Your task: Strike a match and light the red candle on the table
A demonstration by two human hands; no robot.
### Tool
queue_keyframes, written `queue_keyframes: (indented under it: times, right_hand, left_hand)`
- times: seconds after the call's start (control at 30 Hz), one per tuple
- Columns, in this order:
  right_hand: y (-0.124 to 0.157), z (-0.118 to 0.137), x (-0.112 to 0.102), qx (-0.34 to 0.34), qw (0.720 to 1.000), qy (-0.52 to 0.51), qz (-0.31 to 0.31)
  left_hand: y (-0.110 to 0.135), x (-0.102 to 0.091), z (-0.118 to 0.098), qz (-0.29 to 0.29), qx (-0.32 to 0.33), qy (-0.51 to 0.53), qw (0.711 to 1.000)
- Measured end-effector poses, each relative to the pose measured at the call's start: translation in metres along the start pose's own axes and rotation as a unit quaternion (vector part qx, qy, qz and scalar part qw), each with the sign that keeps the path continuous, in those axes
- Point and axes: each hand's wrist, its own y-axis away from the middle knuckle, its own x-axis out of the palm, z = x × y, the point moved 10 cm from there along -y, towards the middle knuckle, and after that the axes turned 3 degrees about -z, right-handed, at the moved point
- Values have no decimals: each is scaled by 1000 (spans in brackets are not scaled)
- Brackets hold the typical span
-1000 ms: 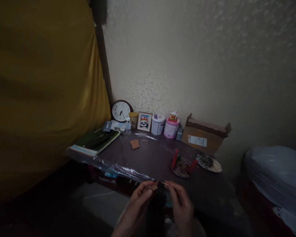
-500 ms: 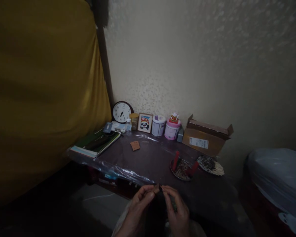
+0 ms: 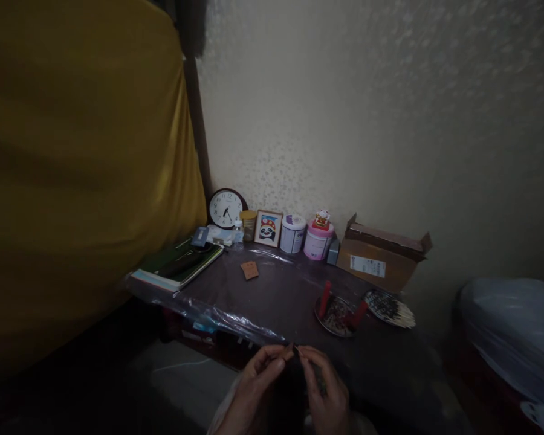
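Observation:
My left hand (image 3: 256, 382) pinches a small flat brown piece (image 3: 289, 354) between thumb and fingers. Close against it, my right hand (image 3: 324, 386) is closed at the fingertips on a tiny dark thing (image 3: 295, 350), too small to make out. The fingertips of both hands nearly meet at the table's near edge. Farther in lies a small brown square piece (image 3: 249, 270) with faint marks on it. To the right, a round dish (image 3: 318, 315) carries red cylinders (image 3: 325, 298) and dark bits. A plate beside it holds many pale sticks (image 3: 403, 315) with dark ends.
Along the wall stand a clock (image 3: 226, 208), a framed panda picture (image 3: 268, 228), a white tin (image 3: 292, 234), a pink tin (image 3: 318, 241) and an opened cardboard box (image 3: 381, 254). Books (image 3: 176, 266) lie at left on the plastic-covered table (image 3: 281, 290). A yellow curtain (image 3: 90, 169) hangs left.
The view has tilted slightly, so the table and its things sit a little lower. Both hands stay together at the small brown piece with hardly any shift.

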Motion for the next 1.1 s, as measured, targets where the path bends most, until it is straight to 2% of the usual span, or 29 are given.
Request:
queue_keyframes:
  times: [0.57,0.83,1.1]
  right_hand:
    - [-5,8,-2,-20,1000,-8,-10]
    - [-4,6,-1,-23,1000,-5,-4]
    - [-7,4,1,-24,1000,-2,4]
  left_hand:
    - [1,1,0,2,-8,15,1000]
    - [-6,-13,2,-35,11,5,999]
    - [-6,-9,-1,-20,16,-28,999]
